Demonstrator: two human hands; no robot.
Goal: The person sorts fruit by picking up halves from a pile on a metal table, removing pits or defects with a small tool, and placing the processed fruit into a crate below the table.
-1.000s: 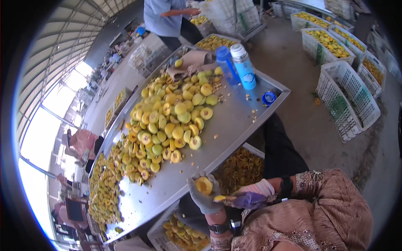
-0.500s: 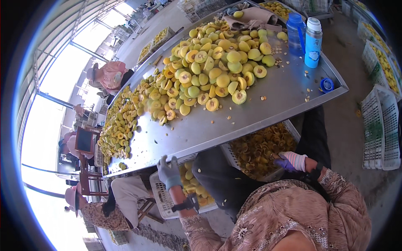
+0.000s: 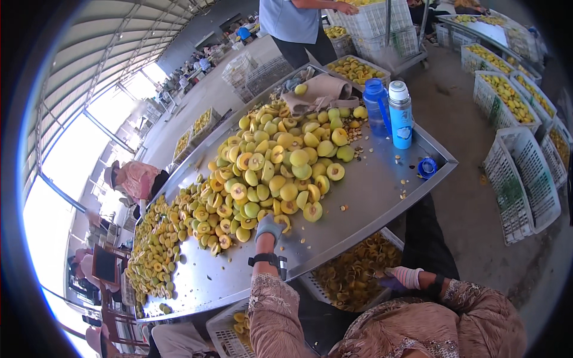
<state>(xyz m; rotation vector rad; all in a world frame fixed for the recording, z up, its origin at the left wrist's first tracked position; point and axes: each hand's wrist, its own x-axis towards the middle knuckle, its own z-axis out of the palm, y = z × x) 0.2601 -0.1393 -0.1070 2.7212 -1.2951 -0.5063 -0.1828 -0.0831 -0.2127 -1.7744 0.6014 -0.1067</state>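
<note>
My left hand, in a grey glove with a black wristwatch, reaches over the steel table to the near edge of a big pile of halved yellow-green fruit. Its fingers curl onto a fruit half at the pile's edge. My right hand, in a pink and purple glove, hangs low beside my lap over a white crate of fruit pits and scraps. I cannot see anything clearly held in it.
Two blue bottles and a blue cap stand at the table's right end beside a tan cloth. White crates line the floor at right. A person in blue stands at the far end; other people sit along the left.
My left hand rose from below the table edge up to the fruit pile. My right hand stayed low over the crate. The view tilted back toward the table's far end.
</note>
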